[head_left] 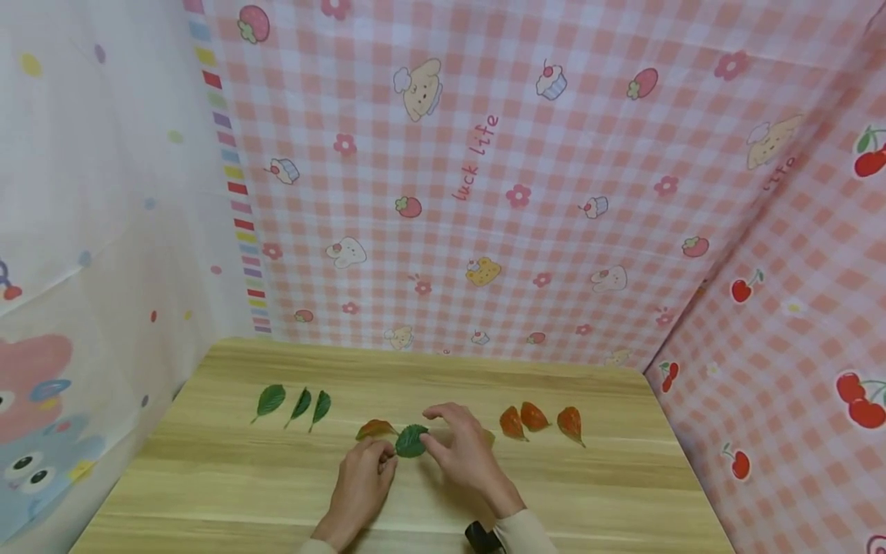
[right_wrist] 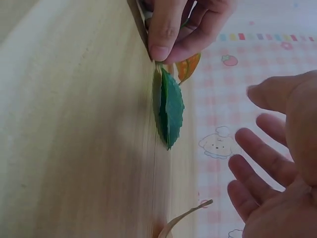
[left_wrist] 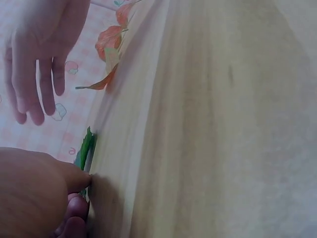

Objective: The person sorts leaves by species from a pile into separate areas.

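Observation:
A green leaf with toothed edges (head_left: pixel 412 441) lies in front of me at the middle of the table, folded along its midrib in the right wrist view (right_wrist: pixel 173 111). My left hand (head_left: pixel 363 477) pinches its stem end between thumb and fingers, low over the wood. Spread loosely, my right hand (head_left: pixel 465 454) hovers at the leaf's right side; the right wrist view shows its fingers apart and holding nothing. Just beyond the left hand is an orange-brown leaf (head_left: pixel 376 429). Another yellowish leaf (head_left: pixel 489 438) is mostly hidden behind the right hand.
Three green leaves, one of them (head_left: pixel 271 398), lie in a row on the left of the wooden table (head_left: pixel 228 477). On the right are three orange-red leaves, among them a rightmost one (head_left: pixel 571 424). Patterned cloth (head_left: pixel 443 231) hangs behind and at both sides.

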{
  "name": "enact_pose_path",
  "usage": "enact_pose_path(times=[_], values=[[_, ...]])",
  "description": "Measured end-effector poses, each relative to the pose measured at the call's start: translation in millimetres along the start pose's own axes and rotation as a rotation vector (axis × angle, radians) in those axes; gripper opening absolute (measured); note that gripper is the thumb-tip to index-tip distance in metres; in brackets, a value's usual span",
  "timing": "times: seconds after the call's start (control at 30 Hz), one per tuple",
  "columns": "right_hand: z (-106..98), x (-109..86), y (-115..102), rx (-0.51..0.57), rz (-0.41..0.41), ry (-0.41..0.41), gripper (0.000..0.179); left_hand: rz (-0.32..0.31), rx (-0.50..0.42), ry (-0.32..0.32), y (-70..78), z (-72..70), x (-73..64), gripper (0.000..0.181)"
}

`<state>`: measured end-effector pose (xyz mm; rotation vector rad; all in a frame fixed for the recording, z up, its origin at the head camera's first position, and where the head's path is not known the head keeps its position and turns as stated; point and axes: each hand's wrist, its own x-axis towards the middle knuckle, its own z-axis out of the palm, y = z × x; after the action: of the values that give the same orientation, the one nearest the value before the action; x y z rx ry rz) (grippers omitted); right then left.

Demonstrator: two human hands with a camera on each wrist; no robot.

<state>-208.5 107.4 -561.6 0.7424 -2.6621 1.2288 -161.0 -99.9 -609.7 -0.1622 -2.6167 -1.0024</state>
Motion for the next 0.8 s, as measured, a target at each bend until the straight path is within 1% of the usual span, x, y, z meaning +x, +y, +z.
enact_pose_path(times=[0.17, 0.3, 0.4, 0.53, 0.8], values=[[4.6, 12.0, 6.2, 0.009, -0.020, -0.104, 0.028, -0.004, -0.024, -0.010, -2.1, -1.5, 2.9, 0.016], [10.0, 22.3, 9.4, 0.005, 0.005, -0.187, 0.025, -0.016, -0.047, -0.019, -2.6, -2.2, 3.9, 0.019], [15.5, 29.9, 11.1, -0.001, 0.020, -0.233, 0.024, -0.023, -0.062, -0.033, -3.8, -2.1, 3.7, 0.018], [22.9, 39.0, 12.3, 0.007, 0.028, -0.273, 0.022, -0.032, -0.074, -0.047, -5.3, -1.8, 3.2, 0.019], [35.9, 53.8, 11.1, 0.037, 0.011, -0.302, 0.015, -0.023, -0.096, -0.033, -7.8, -2.2, 4.0, 0.021]])
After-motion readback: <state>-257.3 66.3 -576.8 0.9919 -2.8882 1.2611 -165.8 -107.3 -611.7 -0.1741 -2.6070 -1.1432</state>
